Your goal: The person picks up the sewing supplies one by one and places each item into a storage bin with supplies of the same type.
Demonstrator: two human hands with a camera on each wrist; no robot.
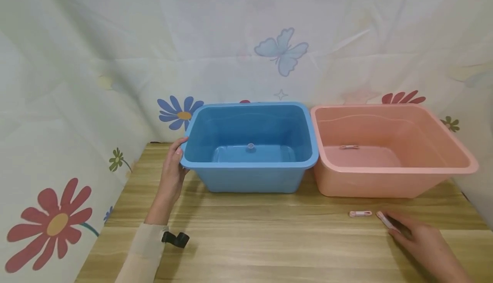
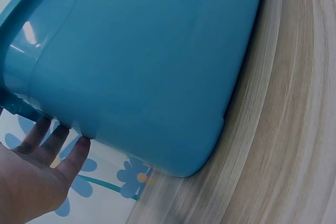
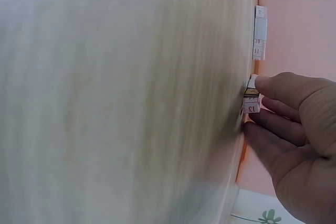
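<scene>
My left hand grips the left rim of a blue plastic tub; in the left wrist view its fingertips touch the tub's side below the rim. At the right, my right hand pinches a small folded tape measure at the table top. Printed numbers show on this tape measure in the right wrist view. Just left of it lies a second folded tape measure, untouched.
A pink tub stands against the blue one, with a similar folded strip on its floor. Inside the blue tub is a small round pale thing. Behind both hangs a flower-printed cloth. Both tubs stand on the wooden table.
</scene>
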